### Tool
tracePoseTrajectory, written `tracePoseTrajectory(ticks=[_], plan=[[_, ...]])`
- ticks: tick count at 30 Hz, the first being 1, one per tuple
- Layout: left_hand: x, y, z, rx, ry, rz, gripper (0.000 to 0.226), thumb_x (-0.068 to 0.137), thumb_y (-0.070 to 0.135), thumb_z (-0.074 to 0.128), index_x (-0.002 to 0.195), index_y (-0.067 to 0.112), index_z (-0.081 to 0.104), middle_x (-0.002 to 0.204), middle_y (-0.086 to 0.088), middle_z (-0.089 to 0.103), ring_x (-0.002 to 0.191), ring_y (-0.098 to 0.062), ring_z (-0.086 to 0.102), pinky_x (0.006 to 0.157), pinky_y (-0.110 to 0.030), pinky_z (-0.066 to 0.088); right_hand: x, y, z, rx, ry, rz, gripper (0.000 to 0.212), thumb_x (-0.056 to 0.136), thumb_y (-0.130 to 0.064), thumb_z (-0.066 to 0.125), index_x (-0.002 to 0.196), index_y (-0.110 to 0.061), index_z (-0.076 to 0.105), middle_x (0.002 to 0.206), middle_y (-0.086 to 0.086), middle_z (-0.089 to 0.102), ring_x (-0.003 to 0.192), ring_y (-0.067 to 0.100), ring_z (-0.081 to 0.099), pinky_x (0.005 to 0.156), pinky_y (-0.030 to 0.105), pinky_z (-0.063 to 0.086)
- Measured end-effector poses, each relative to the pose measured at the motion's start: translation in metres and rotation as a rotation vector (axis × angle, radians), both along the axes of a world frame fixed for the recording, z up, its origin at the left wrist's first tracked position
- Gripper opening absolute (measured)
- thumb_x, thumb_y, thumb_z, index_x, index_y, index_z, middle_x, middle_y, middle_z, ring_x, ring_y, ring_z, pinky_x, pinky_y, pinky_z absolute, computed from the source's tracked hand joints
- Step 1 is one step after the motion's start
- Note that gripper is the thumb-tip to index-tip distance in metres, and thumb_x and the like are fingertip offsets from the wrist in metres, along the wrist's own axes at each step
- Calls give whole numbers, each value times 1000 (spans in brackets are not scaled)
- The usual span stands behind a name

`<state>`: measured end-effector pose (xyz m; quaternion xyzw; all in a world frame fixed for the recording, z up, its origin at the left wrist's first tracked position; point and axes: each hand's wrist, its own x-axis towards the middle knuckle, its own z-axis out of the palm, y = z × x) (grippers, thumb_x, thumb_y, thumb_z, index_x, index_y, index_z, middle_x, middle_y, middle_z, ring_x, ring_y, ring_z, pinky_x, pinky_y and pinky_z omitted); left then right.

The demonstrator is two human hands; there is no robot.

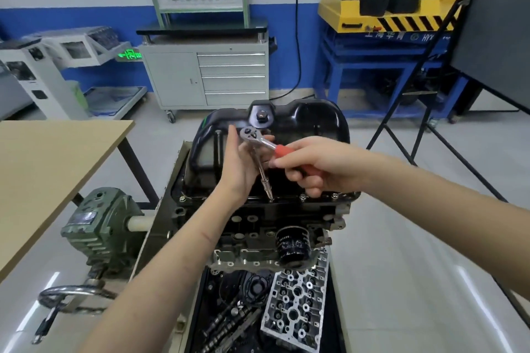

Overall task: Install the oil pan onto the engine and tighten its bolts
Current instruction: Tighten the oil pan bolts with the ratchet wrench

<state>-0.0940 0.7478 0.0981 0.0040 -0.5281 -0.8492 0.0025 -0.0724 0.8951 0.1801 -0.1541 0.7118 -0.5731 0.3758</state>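
Note:
The black oil pan [312, 120] sits on top of the upturned engine [258, 226], with bolts along its near flange [334, 196]. My right hand [312, 165] grips the red handle of a ratchet [259, 142]. The ratchet's long extension slants down to a bolt on the flange [270, 196]. My left hand [241, 163] holds the ratchet head and the top of the extension, fingers curled round them.
A black oil filter [292, 249] sticks out of the engine's near side. Below lie a cylinder head [298, 304] and camshafts in a tray. The engine stand's green gearbox [97, 226] with crank handle is at left, beside a wooden table [48, 169]. Cabinet and blue bench stand behind.

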Motion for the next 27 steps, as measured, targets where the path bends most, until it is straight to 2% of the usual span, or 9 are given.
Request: tracePoseTrajectory(ticks=[4,6,8,10,11,14,18,23,27], plan=[[5,6,-11,-270,55,61,36,100,19,30,118,-2,53,86,-4,65,81,-11,62,81,-21,47,-29,27,7,89,72,-35,10,91,-11,47,92,-9,57,50,-2,48,31,6,36,36,17,38],[6,6,-15,-524,156,118,20,94,6,47,112,10,56,87,4,64,80,-6,62,81,-16,48,-41,38,9,196,195,-29,12,91,-8,48,94,-12,58,54,0,50,34,9,39,38,20,42],[6,4,-16,-723,214,192,13,88,7,59,97,17,61,80,7,66,75,-7,63,79,-19,50,-48,40,10,323,378,26,10,91,-12,52,94,-17,59,58,-1,54,40,9,45,42,21,45],[4,3,-14,-853,224,260,5,86,12,62,84,11,66,70,6,65,69,-10,62,74,-24,48,-51,32,11,458,659,115,8,89,-23,56,96,-22,59,62,-6,56,44,3,50,45,13,44],[3,3,-14,-901,230,284,11,87,14,61,81,6,67,67,5,64,66,-10,60,71,-22,47,-53,27,11,511,815,161,11,89,-26,56,99,-24,59,63,-10,55,46,0,51,45,7,39],[3,2,-12,-966,249,289,19,90,13,56,78,2,66,67,4,64,58,5,56,63,-10,42,-65,14,19,684,1202,262,25,89,-24,56,113,-26,61,68,-16,47,63,2,48,55,13,34],[6,7,-11,-1028,301,200,18,91,11,54,78,6,64,66,8,62,58,14,54,60,-2,38,-81,2,22,753,1356,301,31,89,-14,52,115,-28,62,87,-12,51,95,21,53,74,30,39],[5,5,-13,-990,280,198,15,92,12,53,89,6,67,67,16,61,62,14,57,65,-3,41,-81,0,22,796,1416,379,15,85,-34,60,95,-23,63,63,-15,43,75,20,48,61,28,32],[8,5,-12,-1018,273,228,15,89,16,58,92,7,69,69,8,65,73,-14,65,75,-25,49,-82,-7,23,931,1475,376,29,83,-41,61,105,-21,60,80,-6,50,78,16,41,60,29,32]])
